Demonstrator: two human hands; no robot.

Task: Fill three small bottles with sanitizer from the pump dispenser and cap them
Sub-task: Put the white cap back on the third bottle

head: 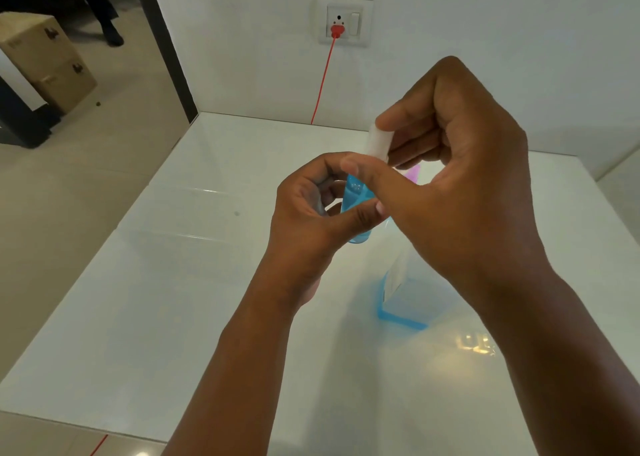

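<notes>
1. Far left, beyond the edge of my work surface, two stacked brown cardboard boxes (48, 62) sit on the beige floor (79, 192), next to a dark vertical post (162, 43).
2. The glossy white tabletop (166, 299) spreads under both my arms and runs back to the white wall.
3. My left hand (308, 213) is raised above the tabletop, and its grip is curled round the small clear bottle filled with blue sanitizer (356, 209): thumb across the near side, fingers wrapped behind. The bottle stands roughly upright in that grip, its base clear of the tabletop.
4. On the wall behind, a white socket plate (344, 21) carries a red plug (336, 31), and its thin red cord (322, 81) drops down behind the tabletop's far edge.
5. Just above the bottle's mouth, a white translucent plastic cap (379, 142) is pinched in the grip of my right hand (464, 178), forefinger on top and other fingertips below (whether cap and bottle neck already touch, I cannot tell, since my fingers cover the join).
6. Behind that hand a small pink object (414, 172) peeks out, too hidden to identify.
7. Lower right, under my right wrist, the large clear rectangular dispenser bottle with a blue base (398, 303) stands on the tabletop, mostly covered by my forearm.
</notes>
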